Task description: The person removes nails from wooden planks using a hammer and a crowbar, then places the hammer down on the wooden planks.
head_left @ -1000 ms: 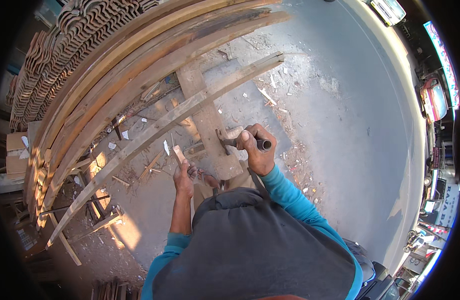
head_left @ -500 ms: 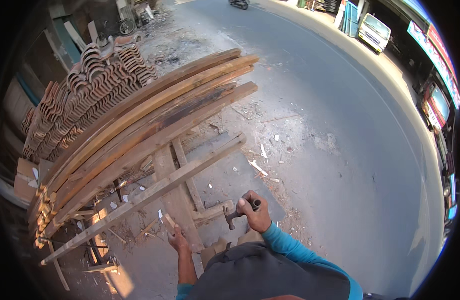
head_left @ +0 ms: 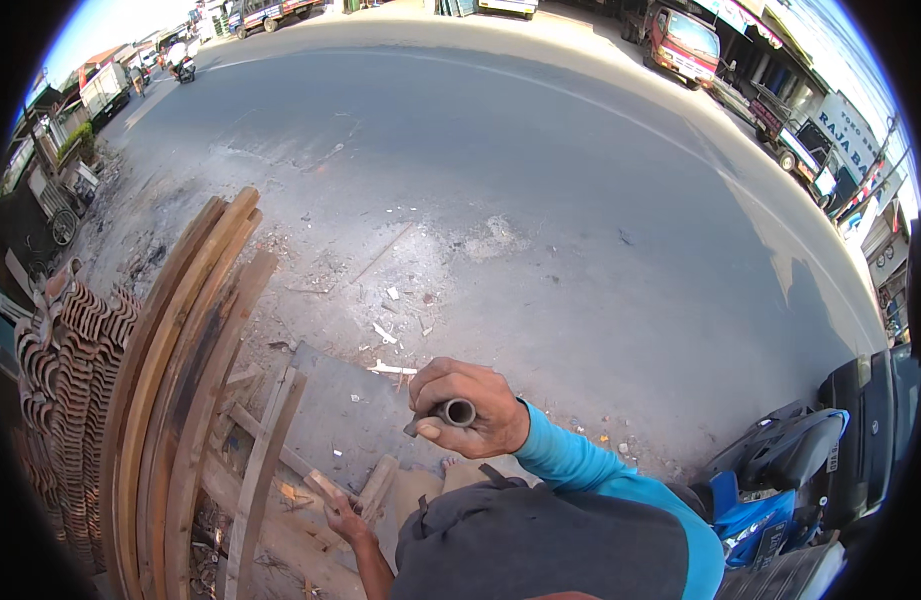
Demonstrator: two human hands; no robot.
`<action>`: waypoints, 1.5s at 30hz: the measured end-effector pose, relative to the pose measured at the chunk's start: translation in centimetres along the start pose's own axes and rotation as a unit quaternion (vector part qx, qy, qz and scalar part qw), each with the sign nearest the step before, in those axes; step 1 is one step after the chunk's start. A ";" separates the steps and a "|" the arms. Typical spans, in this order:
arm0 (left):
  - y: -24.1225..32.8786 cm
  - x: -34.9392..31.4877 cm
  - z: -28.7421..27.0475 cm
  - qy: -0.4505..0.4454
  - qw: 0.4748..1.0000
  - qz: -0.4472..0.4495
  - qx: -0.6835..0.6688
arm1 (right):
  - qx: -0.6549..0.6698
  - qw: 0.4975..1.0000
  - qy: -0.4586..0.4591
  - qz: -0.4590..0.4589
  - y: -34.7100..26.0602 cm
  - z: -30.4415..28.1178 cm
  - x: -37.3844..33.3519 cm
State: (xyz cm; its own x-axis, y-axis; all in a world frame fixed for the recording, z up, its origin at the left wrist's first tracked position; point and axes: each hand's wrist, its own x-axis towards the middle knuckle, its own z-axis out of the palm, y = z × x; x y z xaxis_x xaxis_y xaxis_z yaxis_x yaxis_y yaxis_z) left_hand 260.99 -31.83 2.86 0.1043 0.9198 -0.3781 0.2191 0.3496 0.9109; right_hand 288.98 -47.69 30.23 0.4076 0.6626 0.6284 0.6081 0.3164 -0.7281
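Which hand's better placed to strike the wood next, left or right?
Right, probably. The right hand is raised and gripping the hammer handle, above the work. The left hand is low, on a small wood piece by the planks, steadying it.

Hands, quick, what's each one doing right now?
Right hand: closed around a dark tube-like tool handle, raised.
Left hand: low on the wood pieces; grip cannot be told.

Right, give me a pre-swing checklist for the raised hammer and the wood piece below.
1. Right hand closed around the hammer handle: ok.
2. Hammer head visible: cannot tell, only the handle's tube end shows.
3. Left hand on the small wood piece: ok.
4. Left fingers away from the strike spot: cannot tell.
5. Stacked planks lie beside the work: ok.
6. Parked motorbike apart from the raised arm: ok.
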 end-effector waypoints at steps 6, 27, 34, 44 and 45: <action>0.8 5.1 4.6 -0.047 0.999 -0.005 -0.015 | 0.071 0.992 0.097 0.042 3.1 0.4 0.8; 3.6 12.4 11.7 0.033 0.995 0.043 0.085 | 0.129 0.936 -0.053 0.324 18.2 -0.9 12.4; 6.9 12.3 16.5 0.189 0.959 0.037 0.210 | 0.071 0.948 -0.151 0.270 26.5 -4.1 15.6; 0.3 14.6 15.9 0.280 0.938 0.085 0.188 | 0.154 0.916 -0.219 0.298 34.2 -2.3 21.3; 1.8 14.1 17.0 0.289 0.935 0.105 0.174 | 0.177 0.899 -0.217 0.337 35.0 -1.4 21.6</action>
State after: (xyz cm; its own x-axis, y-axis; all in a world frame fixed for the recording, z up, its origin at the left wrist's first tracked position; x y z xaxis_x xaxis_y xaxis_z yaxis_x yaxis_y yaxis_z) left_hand 279.39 -21.24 -3.61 -0.3399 0.9393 0.0474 0.5657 0.1639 0.8082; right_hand 319.98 -23.21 18.75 0.2514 0.9630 -0.0976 0.0359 -0.1100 -0.9933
